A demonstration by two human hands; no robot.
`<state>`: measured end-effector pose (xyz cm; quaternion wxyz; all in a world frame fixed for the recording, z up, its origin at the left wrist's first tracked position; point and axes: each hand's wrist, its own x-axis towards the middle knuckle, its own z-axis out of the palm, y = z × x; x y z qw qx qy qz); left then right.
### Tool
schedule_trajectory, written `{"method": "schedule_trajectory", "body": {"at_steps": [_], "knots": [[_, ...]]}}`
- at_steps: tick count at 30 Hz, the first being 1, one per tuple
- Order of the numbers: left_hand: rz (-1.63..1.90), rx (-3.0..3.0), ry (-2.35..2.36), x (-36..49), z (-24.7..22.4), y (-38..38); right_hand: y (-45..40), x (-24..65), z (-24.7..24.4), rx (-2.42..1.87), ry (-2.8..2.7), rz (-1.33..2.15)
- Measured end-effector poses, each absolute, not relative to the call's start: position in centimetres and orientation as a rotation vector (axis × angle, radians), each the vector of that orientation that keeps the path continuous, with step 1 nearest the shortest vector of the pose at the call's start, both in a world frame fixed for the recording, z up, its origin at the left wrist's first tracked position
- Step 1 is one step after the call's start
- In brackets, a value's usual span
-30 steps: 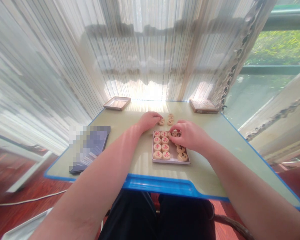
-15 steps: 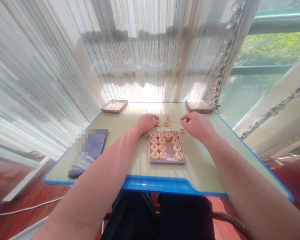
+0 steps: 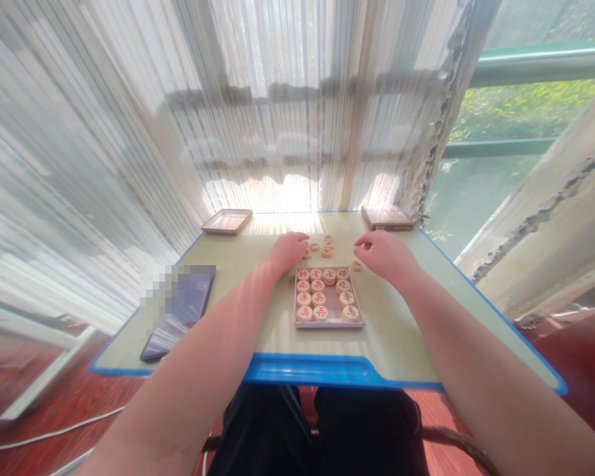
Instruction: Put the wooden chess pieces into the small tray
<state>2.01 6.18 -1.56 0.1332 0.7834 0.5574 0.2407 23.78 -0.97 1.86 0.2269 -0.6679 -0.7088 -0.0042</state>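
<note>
A shallow box (image 3: 335, 324) holds round wooden Chinese chess pieces, red-lettered on the left (image 3: 319, 299) and dark-lettered on the right (image 3: 346, 298). Bare box floor shows between them, toward the near side. My left hand (image 3: 289, 250) is beyond the box's far left corner, fingers apart, beside a loose piece (image 3: 307, 254); whether it touches that piece is unclear. Another piece (image 3: 314, 246) lies just right of its fingertips. Several more pieces (image 3: 328, 245) sit farther right. My right hand (image 3: 381, 251) hovers with curled, parted fingers above a single piece (image 3: 356, 265).
An empty-looking shallow tray (image 3: 227, 221) lies at the table's far left corner. A flat box (image 3: 387, 217) occupies the far right corner. On the left rests a dark tablet-like device (image 3: 188, 314), partly pixelated. Curtains (image 3: 287, 132) hang behind the blue-edged table (image 3: 401, 357).
The camera view has tilted up slightly. My left hand has drawn a little left of the pieces, and two show by its fingers. My right hand stays near the same piece.
</note>
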Motion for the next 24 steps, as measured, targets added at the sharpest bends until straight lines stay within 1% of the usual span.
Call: {"method": "schedule_trajectory", "body": {"at_steps": [5,9,13,15,20,24], "knots": [[0.587,2.374,1.717,2.6,-1.5,6.3,-1.2,23.3,1.8,-1.855,-1.953,-0.013],[0.704,2.313,1.672,2.7,-1.7,6.4,-1.0,23.2,1.4,-1.848,-1.956,-0.002],[0.963,2.158,1.435,2.7,-1.3,5.9,-1.0,23.1,1.2,-1.622,-1.997,0.021],[1.025,2.070,1.310,2.9,-0.7,5.1,-1.2,22.8,1.2,-1.485,-2.006,0.022],[1.039,1.837,0.993,3.7,1.1,2.9,-2.0,21.5,1.2,-1.215,-2.034,0.028],[0.993,1.671,0.898,4.1,1.8,1.9,-2.4,20.7,1.2,-1.131,-1.970,0.039]]}}
